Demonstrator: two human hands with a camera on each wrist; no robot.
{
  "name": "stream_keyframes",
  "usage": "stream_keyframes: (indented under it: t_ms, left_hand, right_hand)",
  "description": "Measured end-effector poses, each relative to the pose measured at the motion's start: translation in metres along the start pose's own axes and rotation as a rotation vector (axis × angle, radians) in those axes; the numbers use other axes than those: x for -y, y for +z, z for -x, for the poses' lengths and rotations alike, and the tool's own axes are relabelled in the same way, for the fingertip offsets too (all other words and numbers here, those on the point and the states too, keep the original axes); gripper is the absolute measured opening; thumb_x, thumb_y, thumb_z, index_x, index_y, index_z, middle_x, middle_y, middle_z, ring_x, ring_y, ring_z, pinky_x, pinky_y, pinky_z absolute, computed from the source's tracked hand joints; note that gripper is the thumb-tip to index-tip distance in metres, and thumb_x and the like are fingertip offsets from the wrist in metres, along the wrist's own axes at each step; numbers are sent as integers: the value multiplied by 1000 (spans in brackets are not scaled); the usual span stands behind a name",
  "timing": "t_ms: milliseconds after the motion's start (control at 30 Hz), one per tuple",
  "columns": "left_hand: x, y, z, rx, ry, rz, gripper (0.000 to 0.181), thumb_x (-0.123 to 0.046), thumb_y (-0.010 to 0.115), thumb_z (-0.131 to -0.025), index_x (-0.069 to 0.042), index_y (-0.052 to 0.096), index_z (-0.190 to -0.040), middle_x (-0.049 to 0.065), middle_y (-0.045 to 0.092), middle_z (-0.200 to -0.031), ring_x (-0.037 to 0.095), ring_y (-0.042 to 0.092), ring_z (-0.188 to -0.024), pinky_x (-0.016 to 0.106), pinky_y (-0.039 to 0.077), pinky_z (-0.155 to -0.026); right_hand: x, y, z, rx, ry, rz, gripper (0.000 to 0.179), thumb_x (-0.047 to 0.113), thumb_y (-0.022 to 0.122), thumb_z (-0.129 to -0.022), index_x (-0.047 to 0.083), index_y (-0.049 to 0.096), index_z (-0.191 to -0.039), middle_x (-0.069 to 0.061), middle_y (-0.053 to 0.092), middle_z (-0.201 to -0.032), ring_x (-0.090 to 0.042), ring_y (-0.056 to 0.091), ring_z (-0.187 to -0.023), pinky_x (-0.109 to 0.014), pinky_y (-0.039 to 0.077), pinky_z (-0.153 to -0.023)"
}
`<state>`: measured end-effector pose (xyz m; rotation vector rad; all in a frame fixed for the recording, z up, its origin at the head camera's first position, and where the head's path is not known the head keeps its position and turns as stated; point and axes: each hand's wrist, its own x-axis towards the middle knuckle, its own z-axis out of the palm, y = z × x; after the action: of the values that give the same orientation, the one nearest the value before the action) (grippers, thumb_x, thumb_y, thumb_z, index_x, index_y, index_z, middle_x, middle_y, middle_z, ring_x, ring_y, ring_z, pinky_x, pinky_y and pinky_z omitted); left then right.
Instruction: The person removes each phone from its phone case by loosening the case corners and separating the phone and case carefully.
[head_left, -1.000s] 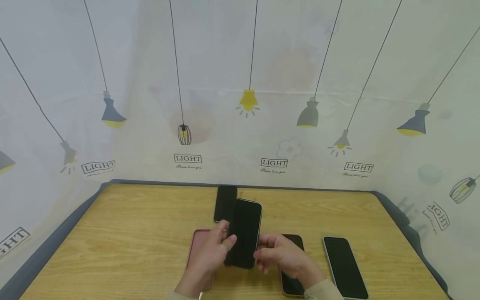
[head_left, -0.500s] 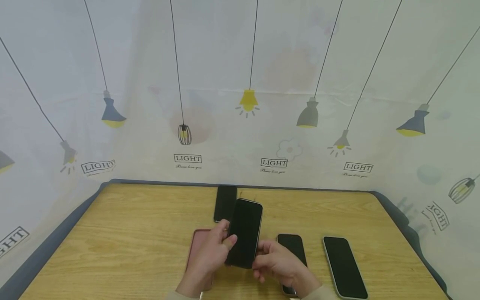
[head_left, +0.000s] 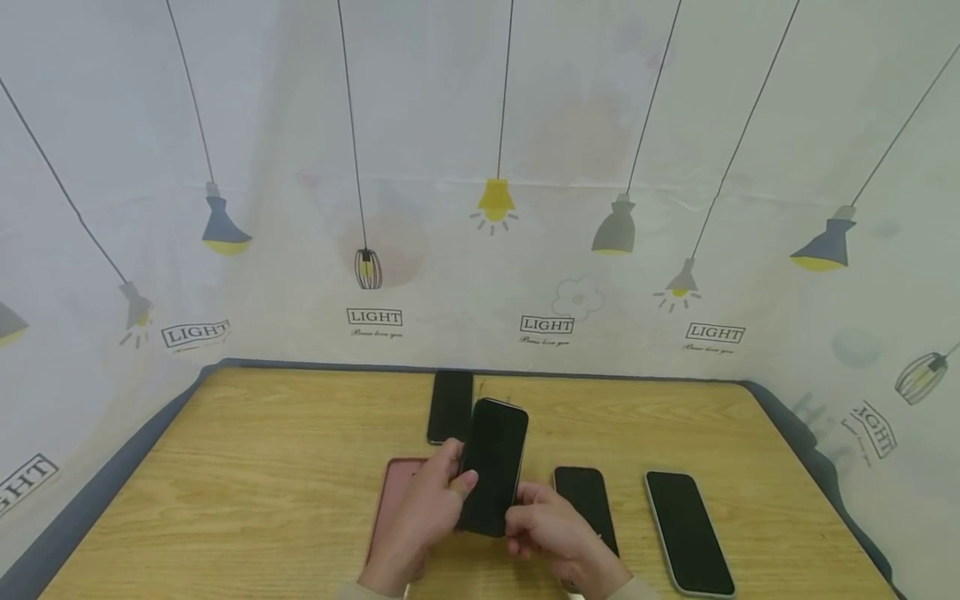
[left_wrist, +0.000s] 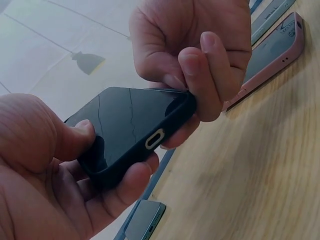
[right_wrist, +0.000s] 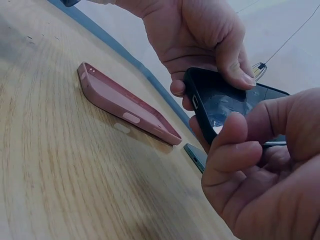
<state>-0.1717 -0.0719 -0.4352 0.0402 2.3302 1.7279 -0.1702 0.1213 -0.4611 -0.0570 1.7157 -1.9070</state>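
Over the table, my left hand (head_left: 423, 512) holds a smartphone (head_left: 495, 467) with a black screen, its thumb on the near left edge and its fingers underneath. A dark phone case (left_wrist: 170, 130) wraps the phone's lower end, where an oval port opening shows in the left wrist view. At the lower right corner, my right hand (head_left: 551, 529) pinches the edge of the case between thumb and curled fingers. Below the left forearm lies a pink phone case (right_wrist: 120, 100), open side up with no phone in it in the right wrist view.
Another black-screened phone (head_left: 452, 407) lies at the table's back edge. To the right are a phone in a pink case (head_left: 585, 500), partly behind my right hand, and a phone with a pale rim (head_left: 692, 533). A lamp-printed cloth (head_left: 450, 275) surrounds the wooden table (head_left: 262, 483).
My right hand has shifted slightly left and down along the phone's lower right edge, uncovering more of the pink-cased phone. The held phone has moved slightly right.
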Motion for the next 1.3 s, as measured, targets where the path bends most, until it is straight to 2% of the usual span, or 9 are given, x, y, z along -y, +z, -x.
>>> stream_keyframes:
  t_ms: [233, 467, 600, 733, 800, 867, 1000, 1167, 1300]
  left_hand:
    - [1, 0, 0, -12, 39, -38, 18, -12, 56, -106, -13, 55, -124, 6, 71, -107, 19, 65, -88, 36, 52, -76]
    - [2, -2, 1, 8, 31, 69, 14, -10, 54, -107, -10, 55, -120, 10, 71, -105, 23, 66, -80, 37, 53, -62]
    - [5, -5, 0, 39, 26, 129, 19, -9, 52, -107, -8, 55, -125, 12, 71, -112, 25, 68, -94, 45, 57, -80]
    - [7, -8, 1, 76, 2, 219, 21, -10, 50, -108, -6, 54, -129, 11, 70, -118, 26, 66, -106, 49, 52, -96]
    - [8, -10, 1, 84, 6, 249, 21, -11, 51, -108, -6, 54, -128, 11, 70, -116, 25, 66, -103, 44, 54, -90]
    - [8, -11, 0, 105, 0, 306, 21, -11, 50, -108, -6, 54, -128, 11, 70, -113, 23, 67, -94, 37, 54, -76]
    - [9, -13, -1, 165, -17, 438, 22, -11, 49, -108, -6, 54, -129, 9, 69, -106, 18, 66, -79, 27, 45, -54]
    - [11, -14, -2, 191, -30, 472, 23, -14, 48, -109, -6, 54, -129, 6, 70, -102, 16, 66, -75, 25, 43, -52]
    - [10, -13, -1, 145, -36, 423, 22, -13, 47, -109, -5, 53, -129, 8, 68, -103, 19, 66, -78, 26, 44, -53]
  right_hand:
    - [1, 0, 1, -8, -1, 20, 34, -6, 54, -77, -1, 65, -109, 2, 58, -74, -5, 52, -55, -16, 39, -51]
    - [1, -3, 2, 48, -15, 5, 30, -5, 55, -79, 1, 64, -107, 2, 59, -76, -5, 53, -57, -16, 41, -52]
    - [0, -4, 3, 86, -49, 3, 36, -6, 55, -80, -3, 65, -115, 2, 62, -79, -6, 54, -58, -16, 43, -53]
    - [-1, -6, 4, 137, -89, 13, 40, -7, 55, -81, -5, 64, -120, 2, 63, -81, -6, 56, -60, -17, 44, -54]
    - [0, -8, 4, 165, -103, 13, 40, -7, 55, -81, -5, 64, -119, 2, 63, -82, -6, 57, -61, -17, 45, -55]
    - [0, -10, 4, 190, -115, 12, 40, -7, 54, -81, -4, 64, -119, 2, 63, -83, -5, 57, -62, -17, 45, -55]
    - [1, -13, 3, 240, -139, 4, 42, -8, 54, -80, -3, 64, -121, 3, 64, -84, -4, 58, -63, -16, 47, -56]
    - [2, -16, 3, 301, -135, -22, 45, -8, 55, -85, -6, 60, -130, 3, 67, -89, -4, 59, -66, -16, 50, -60]
    - [3, -17, 3, 327, -129, 15, 47, -5, 55, -92, -13, 51, -139, 1, 67, -96, -7, 59, -72, -19, 51, -64]
